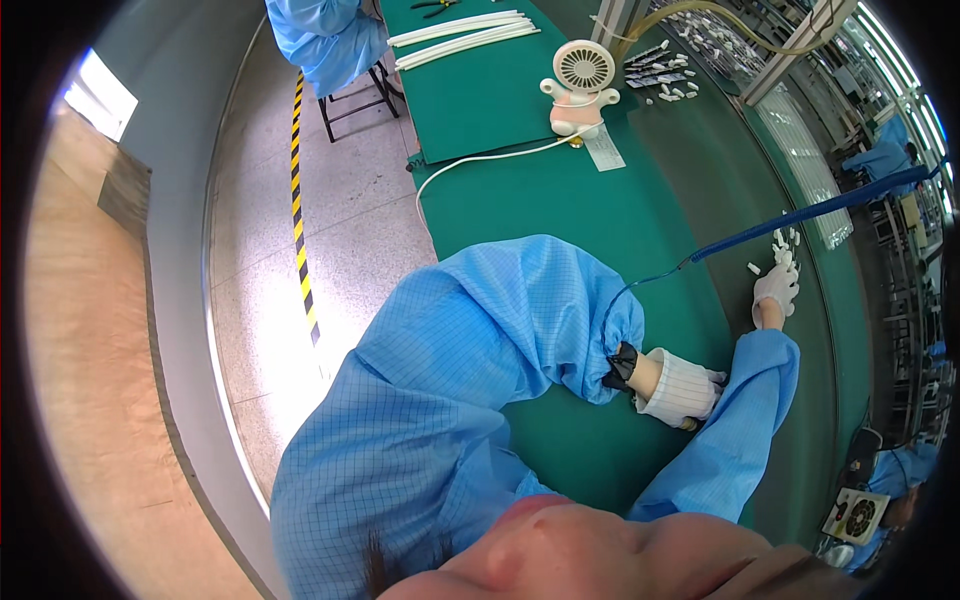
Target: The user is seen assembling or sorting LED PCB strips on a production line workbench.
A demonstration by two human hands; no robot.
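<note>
My right hand, in a white glove, reaches far out to the right over a dark green strip that looks like a conveyor belt. Its fingers are bent down at a small group of white plastic pieces; what they pinch, if anything, blends with the white glove. My left hand, in a white ribbed glove, is low over the green mat beside my right sleeve. That sleeve partly hides its fingers, so its grip does not show. A black wrist strap on my left wrist connects to a coiled blue cord.
A white and pink fan stands on the green bench mat, its white cable running off the left edge. Long white tubes lie farther back. More white parts spread near a metal post. Another person sits far left.
</note>
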